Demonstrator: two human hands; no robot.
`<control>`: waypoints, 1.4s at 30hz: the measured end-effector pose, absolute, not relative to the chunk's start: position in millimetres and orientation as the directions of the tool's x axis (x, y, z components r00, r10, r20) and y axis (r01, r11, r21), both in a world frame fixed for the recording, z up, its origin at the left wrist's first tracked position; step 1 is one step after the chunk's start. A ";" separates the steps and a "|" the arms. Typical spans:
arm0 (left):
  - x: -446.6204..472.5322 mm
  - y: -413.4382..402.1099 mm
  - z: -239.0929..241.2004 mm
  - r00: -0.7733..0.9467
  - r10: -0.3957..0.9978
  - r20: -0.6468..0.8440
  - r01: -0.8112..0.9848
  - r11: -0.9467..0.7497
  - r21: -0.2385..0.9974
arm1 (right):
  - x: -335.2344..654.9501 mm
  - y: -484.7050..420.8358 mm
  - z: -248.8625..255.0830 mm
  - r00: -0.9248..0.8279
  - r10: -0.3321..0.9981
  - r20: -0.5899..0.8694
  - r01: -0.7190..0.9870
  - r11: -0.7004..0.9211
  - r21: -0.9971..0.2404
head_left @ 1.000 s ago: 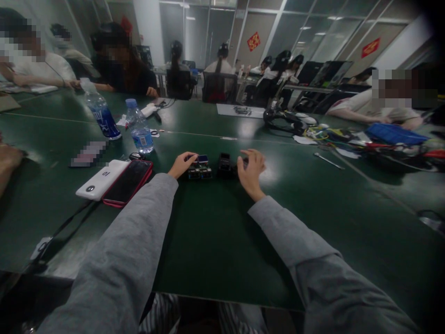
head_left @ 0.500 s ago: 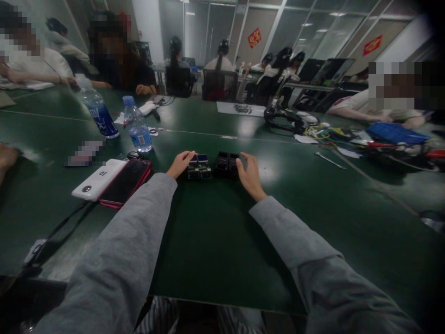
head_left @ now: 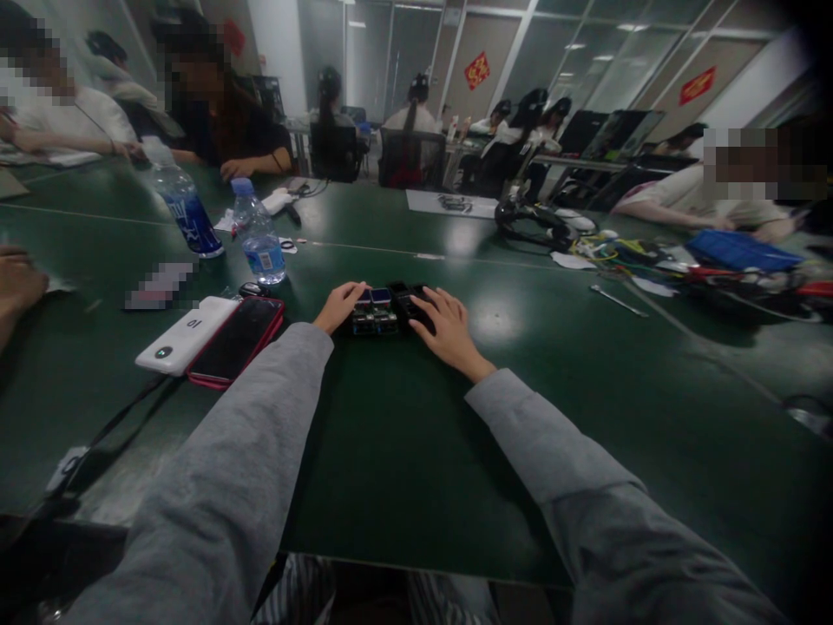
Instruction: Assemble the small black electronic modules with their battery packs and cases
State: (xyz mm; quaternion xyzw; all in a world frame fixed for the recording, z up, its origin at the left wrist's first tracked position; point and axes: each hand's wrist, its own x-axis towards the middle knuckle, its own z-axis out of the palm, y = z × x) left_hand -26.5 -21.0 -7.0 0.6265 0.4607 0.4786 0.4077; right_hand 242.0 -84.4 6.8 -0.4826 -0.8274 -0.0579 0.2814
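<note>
Two small circuit boards with little dark screens [head_left: 376,323] stand side by side on the green table, metal ports facing me. My left hand [head_left: 341,306] rests against their left side, its fingers stretched out and not wrapped around them. Just to the right of the boards sit small black open-topped cases [head_left: 398,293]. Over these cases lies my right hand [head_left: 449,328], fingers spread, with the fingertips on or just above them. Part of the cases is hidden beneath that hand.
Left of me lie a white power bank [head_left: 186,334], a red-cased phone [head_left: 235,343] and a water bottle [head_left: 259,236], with a taller blue-labelled bottle [head_left: 188,213] behind. Tangled cables and a blue tray [head_left: 745,249] occupy the right. Several people sit around.
My right hand has swung left from the right side of the black cases to over them, and the cases sit slightly closer to the boards. The left hand stays nearly still.
</note>
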 end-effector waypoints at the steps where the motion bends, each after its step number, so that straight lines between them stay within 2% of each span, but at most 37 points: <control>1: -26.6 -20.8 -7.1 0.118 0.967 0.225 0.190 -0.244 0.951 | 241.4 -84.3 6.0 -0.387 0.772 0.504 0.837 0.524 -0.160; 5: -26.6 -21.9 -5.3 0.118 0.968 0.224 0.204 -0.244 0.948 | 243.7 -85.1 5.4 -0.350 0.764 0.543 0.859 0.492 -0.139; 8: -25.8 -24.0 -2.3 0.123 0.968 0.220 0.214 -0.242 0.946 | 250.5 -86.5 3.8 -0.284 0.761 0.584 0.866 0.465 -0.186; 12: -24.2 -24.7 -0.3 0.105 0.968 0.226 0.233 -0.245 0.941 | 265.2 -83.0 -3.3 -0.211 0.808 0.550 0.790 0.473 -0.391; 16: -24.3 -22.7 -1.3 0.115 0.971 0.208 0.212 -0.228 0.950 | 278.4 -72.7 -8.7 0.036 0.850 0.525 0.698 0.355 -0.622; 18: -24.8 -22.0 -2.1 0.127 0.972 0.197 0.195 -0.219 0.956 | 282.6 -67.9 -9.8 0.135 0.843 0.521 0.719 0.279 -0.637; 20: -25.1 -21.9 -2.6 0.125 0.973 0.193 0.183 -0.214 0.960 | 283.9 -66.0 -9.8 0.174 0.808 0.563 0.756 0.257 -0.602; 23: -25.1 -22.4 -3.3 0.112 0.975 0.191 0.167 -0.208 0.964 | 279.8 -69.3 -7.9 0.093 0.757 0.647 0.789 0.341 -0.512; 25: -25.0 -22.6 -3.9 0.114 0.976 0.185 0.155 -0.201 0.967 | 275.7 -72.6 -6.3 0.001 0.760 0.649 0.776 0.409 -0.480; 28: -25.4 -22.6 -4.4 0.125 0.976 0.180 0.166 -0.199 0.966 | 274.8 -72.9 -6.5 0.027 0.799 0.601 0.716 0.404 -0.570; 32: -26.3 -22.7 -4.0 0.130 0.974 0.186 0.190 -0.209 0.959 | 285.5 -65.3 -11.1 0.250 0.834 0.492 0.660 0.225 -0.717; 34: -26.4 -23.0 -3.7 0.129 0.974 0.186 0.188 -0.208 0.960 | 289.0 -64.2 -11.1 0.317 0.785 0.533 0.706 0.180 -0.685; 36: -26.2 -23.4 -3.3 0.129 0.976 0.174 0.175 -0.195 0.965 | 286.2 -68.5 -6.9 0.284 0.713 0.641 0.789 0.206 -0.579; 39: -25.1 -24.1 -2.0 0.123 0.978 0.170 0.171 -0.190 0.967 | 270.6 -83.5 5.4 0.060 0.673 0.738 0.889 0.300 -0.347; 42: -24.1 -24.0 -1.3 0.113 0.975 0.191 0.182 -0.209 0.961 | 252.7 -98.1 16.6 -0.244 0.688 0.683 0.871 0.466 -0.157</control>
